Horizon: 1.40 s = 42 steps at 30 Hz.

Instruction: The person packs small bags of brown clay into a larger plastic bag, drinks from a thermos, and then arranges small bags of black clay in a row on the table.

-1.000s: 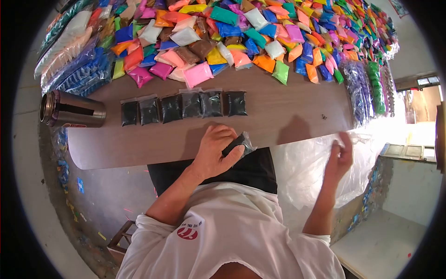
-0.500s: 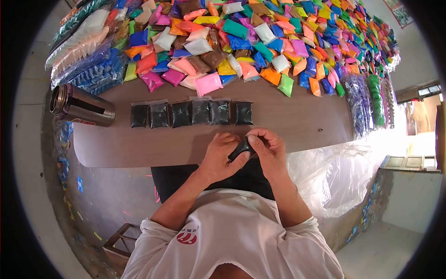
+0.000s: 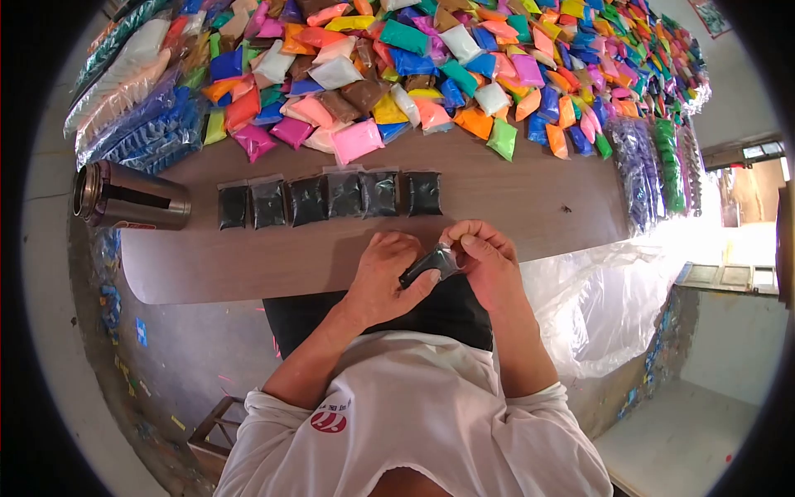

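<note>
Close to the table's front edge, my left hand (image 3: 387, 277) is closed around a small clear packet with black filling (image 3: 427, 263), its thumb lying along the near side. The fingers of my right hand (image 3: 484, 261) pinch the transparent top end of that same packet. Beyond my hands, several similar black packets (image 3: 344, 195) lie side by side in a row on the brown table (image 3: 232, 265). The lower part of the held packet is partly hidden by my left fingers.
A big heap of colourful packets (image 3: 406, 62) covers the far side of the table. To the left lies a steel flask (image 3: 137, 199) on its side. Strips of bagged packets (image 3: 137, 124) flank the heap, and clear plastic sheeting (image 3: 588, 315) hangs at the right.
My right hand has shifted slightly right, and more of the packet's clear end shows between my hands. The whole view has moved slightly. The row of black packets keeps its arrangement.
</note>
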{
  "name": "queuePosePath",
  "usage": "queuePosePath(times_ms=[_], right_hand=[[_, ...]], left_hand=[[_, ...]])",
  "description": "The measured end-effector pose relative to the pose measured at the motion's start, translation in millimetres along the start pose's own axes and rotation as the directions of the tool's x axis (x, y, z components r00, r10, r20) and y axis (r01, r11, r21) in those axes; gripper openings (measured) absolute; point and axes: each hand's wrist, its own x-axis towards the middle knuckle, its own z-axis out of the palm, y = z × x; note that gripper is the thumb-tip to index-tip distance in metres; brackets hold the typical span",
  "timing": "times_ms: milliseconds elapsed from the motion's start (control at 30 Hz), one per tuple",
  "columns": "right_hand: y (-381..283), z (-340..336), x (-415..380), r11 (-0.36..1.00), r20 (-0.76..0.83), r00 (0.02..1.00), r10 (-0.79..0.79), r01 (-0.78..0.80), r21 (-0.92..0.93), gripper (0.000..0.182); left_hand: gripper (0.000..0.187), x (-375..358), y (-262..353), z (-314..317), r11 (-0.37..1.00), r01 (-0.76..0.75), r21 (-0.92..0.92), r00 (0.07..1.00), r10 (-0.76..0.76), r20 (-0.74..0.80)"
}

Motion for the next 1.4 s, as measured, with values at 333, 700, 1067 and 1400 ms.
queuePosePath(times_ms=[333, 700, 1067, 1400], right_hand=[[-7.6, -7.3, -4.7, 0.992, 0.017, 0.996, 0.092, -0.09, -0.093, 0.029], [-3.3, -5.1, -14.9, 0.922, -0.092, 0.995, 0.04, -0.072, -0.38, 0.029], [-2.3, 7.1, -9.7, 0.96, -0.307, 0.949, -0.074, -0.016, -0.279, 0.029], [-53.9, -33.9, 64.6, 0.478, -0.12, 0.992, -0.05, -0.081, -0.874, 0.03]], left_hand=[[0.029, 0.9, 1.0, 0.9, 0.997, -0.026, -0.069, 0.997, 0.02, -0.079], [0.035, 0.1, 3.1, 1.1, 0.998, 0.017, -0.058, 0.998, -0.02, -0.063], [0.027, -0.1, 6.3, 3.4, 0.999, 0.027, 0.031, 0.999, -0.025, -0.046], [0.01, 4.8, 10.5, 5.1, 0.996, -0.019, 0.089, 0.995, 0.028, -0.1]])
